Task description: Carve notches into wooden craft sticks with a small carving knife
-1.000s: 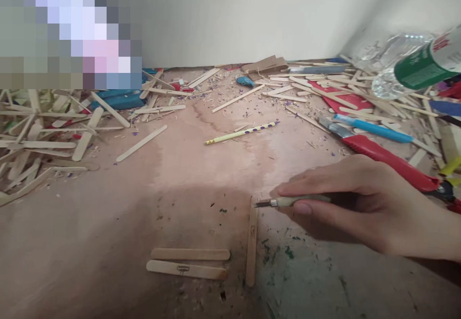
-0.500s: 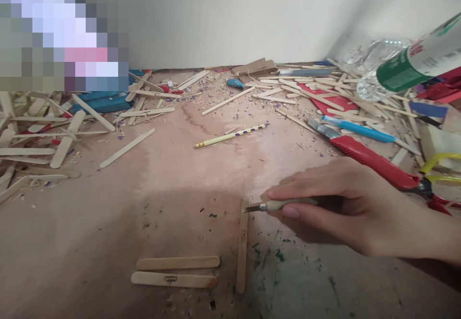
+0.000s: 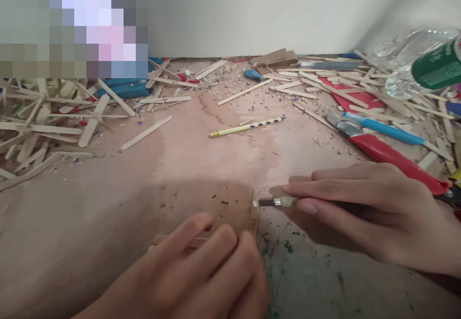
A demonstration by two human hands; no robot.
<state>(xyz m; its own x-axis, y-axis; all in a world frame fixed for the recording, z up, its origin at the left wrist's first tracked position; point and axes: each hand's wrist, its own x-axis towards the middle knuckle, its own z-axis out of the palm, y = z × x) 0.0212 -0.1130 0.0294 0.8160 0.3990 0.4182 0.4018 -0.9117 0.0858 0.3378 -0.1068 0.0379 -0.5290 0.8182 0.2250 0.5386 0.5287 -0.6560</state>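
Note:
In the head view my right hand (image 3: 363,208) grips a small carving chisel (image 3: 268,203) with a flat metal blade, pointing left. Its blade end lies over the top of an upright-lying craft stick (image 3: 254,225), which bears a small drawn mark. My left hand (image 3: 201,276) is closed at the bottom centre, knuckles up, over the lower part of that stick; its fingertips are hidden. Two more craft sticks (image 3: 159,238) lie crosswise, mostly covered by my left hand. A yellow pencil (image 3: 248,127) with purple spots rests farther back.
Heaps of craft sticks (image 3: 39,129) lie at left and at right. A red-handled tool (image 3: 399,160) and a blue pen-like tool (image 3: 383,128) lie beyond my right hand. A plastic bottle (image 3: 437,64) lies at back right. A white wall (image 3: 252,12) borders the table.
My left hand has come into view from below and closed over the craft stick's lower part. The chisel stays at the stick's top. The view has shifted slightly left.

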